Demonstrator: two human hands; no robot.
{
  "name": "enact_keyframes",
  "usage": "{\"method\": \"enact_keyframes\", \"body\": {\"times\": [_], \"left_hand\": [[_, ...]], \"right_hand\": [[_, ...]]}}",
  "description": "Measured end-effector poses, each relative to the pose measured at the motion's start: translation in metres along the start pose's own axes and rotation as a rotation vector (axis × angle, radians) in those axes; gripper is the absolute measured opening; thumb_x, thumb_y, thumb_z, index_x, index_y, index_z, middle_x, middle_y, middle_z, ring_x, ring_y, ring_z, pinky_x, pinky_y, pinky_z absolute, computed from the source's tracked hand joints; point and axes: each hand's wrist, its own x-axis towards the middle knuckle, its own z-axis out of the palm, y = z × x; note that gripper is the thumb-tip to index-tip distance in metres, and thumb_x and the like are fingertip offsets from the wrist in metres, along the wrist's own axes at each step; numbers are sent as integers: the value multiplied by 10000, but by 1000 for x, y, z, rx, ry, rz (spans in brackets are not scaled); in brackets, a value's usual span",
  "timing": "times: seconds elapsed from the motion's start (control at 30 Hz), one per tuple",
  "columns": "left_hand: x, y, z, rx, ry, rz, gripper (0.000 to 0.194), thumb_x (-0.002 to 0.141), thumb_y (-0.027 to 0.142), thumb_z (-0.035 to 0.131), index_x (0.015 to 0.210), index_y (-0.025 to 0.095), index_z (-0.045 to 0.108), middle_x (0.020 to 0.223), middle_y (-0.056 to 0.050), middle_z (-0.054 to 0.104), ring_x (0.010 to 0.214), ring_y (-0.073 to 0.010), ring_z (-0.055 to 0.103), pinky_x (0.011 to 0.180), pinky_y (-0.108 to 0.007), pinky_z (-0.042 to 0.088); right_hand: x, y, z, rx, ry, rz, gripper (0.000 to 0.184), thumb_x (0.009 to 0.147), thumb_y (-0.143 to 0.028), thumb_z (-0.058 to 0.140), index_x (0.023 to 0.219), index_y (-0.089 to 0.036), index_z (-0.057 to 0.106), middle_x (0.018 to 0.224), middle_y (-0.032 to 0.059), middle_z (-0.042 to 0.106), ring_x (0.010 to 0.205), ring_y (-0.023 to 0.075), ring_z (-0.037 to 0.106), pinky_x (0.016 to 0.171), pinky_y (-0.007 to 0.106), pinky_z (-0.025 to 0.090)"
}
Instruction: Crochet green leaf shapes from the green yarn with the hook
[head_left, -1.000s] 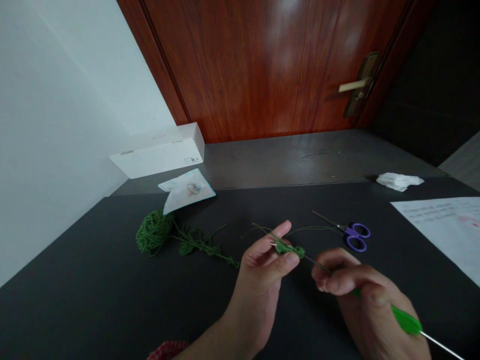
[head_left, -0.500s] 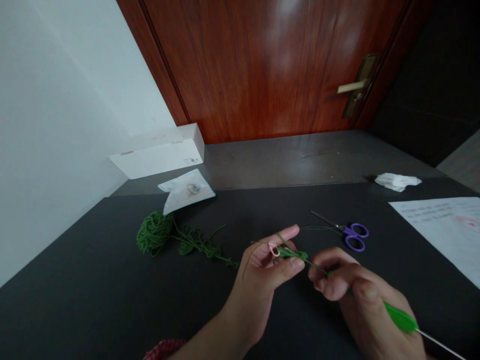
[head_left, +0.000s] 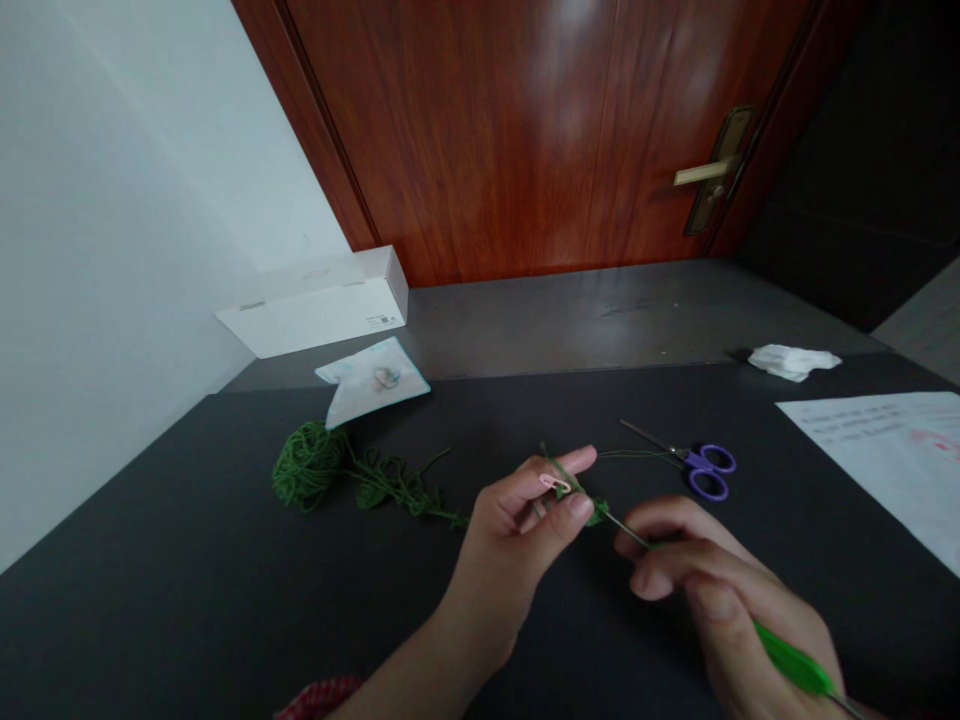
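- Your left hand (head_left: 510, 530) pinches the small green crochet piece (head_left: 579, 497) between thumb and fingers, at centre, above the dark tabletop (head_left: 225, 610).
- A pink stitch marker (head_left: 553, 483) is clipped into the crochet piece, just beside your left fingertips.
- Your right hand (head_left: 720, 590) is clamped around the crochet hook (head_left: 787, 655), which has a green handle. Its thin metal shaft (head_left: 626, 530) points left, and its tip meets the crochet piece.
- Hands are apart but close, bridged only by the hook.
- Green yarn ball (head_left: 307, 465) sits left of your hands, well apart from them, with a tangled crocheted strand (head_left: 397, 488) trailing right from it.
- Thin green thread (head_left: 637, 452) runs from the work to the right, past the tips of the purple-handled scissors (head_left: 709, 472), which lie on the tabletop, right of your left hand.
- Far left: white cardboard box (head_left: 315, 305) against the wall (head_left: 135, 180), with a flat white packet (head_left: 373, 378) in front of it, overlapping the tabletop edge.
- Far right: crumpled tissue (head_left: 791, 362) on the grey ledge (head_left: 570, 320).
- Right edge: printed paper sheet (head_left: 870, 450) on the tabletop, with a pink mark on it.
- Beyond the ledge: reddish wooden door (head_left: 487, 130) with a brass lever handle (head_left: 701, 173).
- Near edge: red checked cuff (head_left: 319, 692) at your left wrist.
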Motion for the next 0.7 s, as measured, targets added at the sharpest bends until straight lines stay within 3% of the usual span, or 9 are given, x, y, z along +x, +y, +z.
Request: {"method": "enact_keyframes", "body": {"times": [0.1, 0.23, 0.33, 0.43, 0.6, 0.7], "left_hand": [[0, 1, 1, 41, 32, 32, 290, 797, 261, 731, 1087, 283, 738, 804, 24, 621, 787, -122, 497, 814, -267, 384], [0, 3, 3, 34, 63, 63, 116, 779, 202, 740, 892, 204, 766, 792, 9, 657, 828, -133, 539, 897, -280, 377], [0, 1, 5, -68, 59, 19, 301, 767, 185, 750, 1067, 206, 725, 751, 28, 630, 788, -115, 537, 872, -273, 392], [0, 1, 5, -222, 7, -71, 493, 755, 186, 765, 1233, 212, 642, 765, 40, 613, 738, -90, 520, 799, -257, 395], [1, 9, -1, -318, -144, -145, 541, 745, 158, 775, 1262, 151, 616, 754, 39, 598, 706, -66, 506, 773, -245, 376], [1, 16, -4, -277, -197, -172, 572, 738, 139, 780, 1280, 140, 598, 769, 36, 608, 711, -65, 516, 752, -239, 374]], "right_hand": [[1, -1, -2, -94, -50, -86, 299, 1014, -363, 383, 912, -220, 625, 946, 51, 612, 837, 161, 639, 690, 236, 520], [4, -2, 4, -285, -41, -230, 317, 1015, -312, 374, 867, -185, 623, 839, 66, 594, 742, 165, 606, 606, 255, 500], [11, -4, 11, -542, 8, -334, 387, 1012, -335, 387, 754, -189, 634, 747, 49, 599, 653, 153, 571, 561, 265, 464], [15, -2, 12, -682, 66, -465, 425, 1009, -322, 408, 664, -208, 627, 725, 32, 628, 657, 146, 571, 651, 289, 478], [12, 11, -3, -687, -40, -602, 299, 953, -359, 526, 707, -248, 656, 768, 17, 678, 732, 171, 621, 796, 355, 497], [9, 13, -14, -700, -64, -696, 351, 997, -369, 430, 789, -245, 683, 786, 29, 720, 775, 183, 657, 830, 378, 497]]}}
